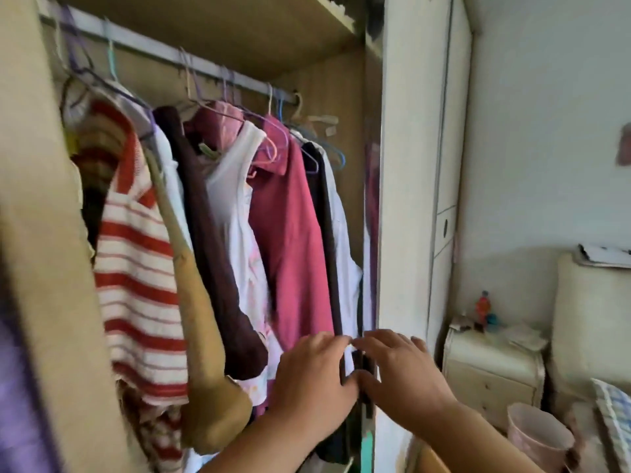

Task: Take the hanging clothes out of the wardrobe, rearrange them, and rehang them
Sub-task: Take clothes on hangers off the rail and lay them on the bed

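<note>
Both my hands are low down at the rt end of the hanging row. My left hand (312,373) lies w/ fingers stretched over the btm of the pink shirt (290,240) & the dark garment (328,227) next to it. Its fingertips reach the white shirt (345,254). My right hand (399,361) is just beside it, fingers out fairly straight too, at the white shirt's lower edge by the wardrobe's white side panel (406,165). The index tips nearly meet, and so do the thumbs below. Both hands are released, curled round nothing I can make out. Can't tell if a thumb nips cloth underneath.

The clothes all hang on the rail (164,51) under the shelf (239,25), on thin hangers, packed close & touching. Lft to rt:
- red-&-white striped top (136,268)
- tan garment (201,336)
- dark maroon piece (208,233)
- white sleeveless top (232,199)
- then the pink shirt, dark garment & white shirt

Purple cloth (13,387) shows at btm lft, blurred. Outside the wardrobe, to the rt, is a cream nightstand (491,367) w/ a small red-orange bottle (482,307) on top. A pink cup (536,438) sits near the btm rt corner, w/ blue checked cloth (614,414) beside it.
</note>
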The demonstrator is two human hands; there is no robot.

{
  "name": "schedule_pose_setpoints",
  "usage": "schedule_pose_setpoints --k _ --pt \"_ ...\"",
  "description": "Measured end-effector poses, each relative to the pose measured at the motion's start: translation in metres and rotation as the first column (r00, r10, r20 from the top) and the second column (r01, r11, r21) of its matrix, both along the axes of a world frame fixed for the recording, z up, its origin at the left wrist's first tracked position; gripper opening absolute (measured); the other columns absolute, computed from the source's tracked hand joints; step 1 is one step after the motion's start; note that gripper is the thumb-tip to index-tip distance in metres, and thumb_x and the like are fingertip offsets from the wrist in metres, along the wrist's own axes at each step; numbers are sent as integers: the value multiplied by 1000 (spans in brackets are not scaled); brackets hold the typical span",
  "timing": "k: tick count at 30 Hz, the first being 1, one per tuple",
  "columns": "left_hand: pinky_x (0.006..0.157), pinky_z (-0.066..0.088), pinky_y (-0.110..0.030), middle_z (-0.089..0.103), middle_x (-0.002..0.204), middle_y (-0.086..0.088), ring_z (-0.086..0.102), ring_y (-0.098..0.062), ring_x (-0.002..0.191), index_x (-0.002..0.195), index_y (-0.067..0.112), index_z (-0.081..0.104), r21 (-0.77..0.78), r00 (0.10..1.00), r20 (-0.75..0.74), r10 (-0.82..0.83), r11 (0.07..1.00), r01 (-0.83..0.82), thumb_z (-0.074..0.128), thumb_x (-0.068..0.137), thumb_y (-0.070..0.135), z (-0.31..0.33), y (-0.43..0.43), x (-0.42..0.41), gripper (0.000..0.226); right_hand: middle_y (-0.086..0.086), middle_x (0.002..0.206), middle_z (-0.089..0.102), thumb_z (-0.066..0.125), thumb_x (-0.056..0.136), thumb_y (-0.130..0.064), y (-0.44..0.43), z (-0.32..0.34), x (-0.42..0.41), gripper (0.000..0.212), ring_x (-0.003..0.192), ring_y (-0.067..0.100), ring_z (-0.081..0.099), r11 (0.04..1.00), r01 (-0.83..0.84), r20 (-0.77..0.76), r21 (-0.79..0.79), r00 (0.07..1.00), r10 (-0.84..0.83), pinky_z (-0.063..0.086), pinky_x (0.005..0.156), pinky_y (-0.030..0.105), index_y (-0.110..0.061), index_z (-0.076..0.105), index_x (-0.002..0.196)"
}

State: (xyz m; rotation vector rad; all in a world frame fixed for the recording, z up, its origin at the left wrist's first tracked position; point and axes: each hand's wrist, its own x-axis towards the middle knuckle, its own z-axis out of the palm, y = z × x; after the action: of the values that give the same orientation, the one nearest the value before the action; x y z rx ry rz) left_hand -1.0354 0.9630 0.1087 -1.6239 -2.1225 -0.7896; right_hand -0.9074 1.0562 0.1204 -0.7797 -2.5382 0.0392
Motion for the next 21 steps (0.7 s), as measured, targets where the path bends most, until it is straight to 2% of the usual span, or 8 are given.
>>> schedule_pose_setpoints --k 7,11,13,15,16,21 --pt "100 41 -30 50 128 16 46 -11 120 129 38 44 127 969 -42 243 963 -236 36 74 55 49 -4 -43 59 -18 136 46 51 86 -45 32 52 -73 47 127 7 42 950 -295 -102 104 947 305 28 106 33 -40 47 132" --pt "109 28 -24 38 140 16 35 -6 130 138 41 37 179 914 -123 387 914 -363 36 73 59 86 -9 -47 67 -16 131 51 54 84 -42 52 94 -98 47 123 9 47 877 -443 -136 185 873 469 31 103 34 -40 50 131" --pt "107 24 -23 36 142 20 35 -4 130 138 43 34 199 856 -167 490 867 -457 38 72 61 106 -11 -41 68 -17 133 49 54 84 -43 61 115 -105 48 124 9 46 841 -490 -131 229 840 526 31 103 35 -41 49 131" --pt "102 35 -30 44 137 19 44 -8 125 133 41 39 265 771 -229 594 800 -538 44 70 60 130 -17 -36 66 -18 133 49 54 83 -46 72 138 -115 47 125 9 46 792 -534 -136 297 797 588 32 102 34 -42 50 130" --pt "100 39 -33 48 136 15 48 -11 124 131 40 43 259 764 -240 599 798 -544 47 70 58 139 -22 -34 63 -18 133 48 54 83 -48 74 146 -119 47 125 9 46 782 -536 -133 318 791 597 32 102 34 -42 50 130" --pt "108 26 -31 37 146 9 33 -15 134 136 40 42 250 644 -303 703 710 -658 50 76 56 181 -45 -28 63 -18 135 45 53 85 -50 82 196 -148 49 128 6 42 693 -615 -143 376 700 699 33 106 34 -43 46 133"
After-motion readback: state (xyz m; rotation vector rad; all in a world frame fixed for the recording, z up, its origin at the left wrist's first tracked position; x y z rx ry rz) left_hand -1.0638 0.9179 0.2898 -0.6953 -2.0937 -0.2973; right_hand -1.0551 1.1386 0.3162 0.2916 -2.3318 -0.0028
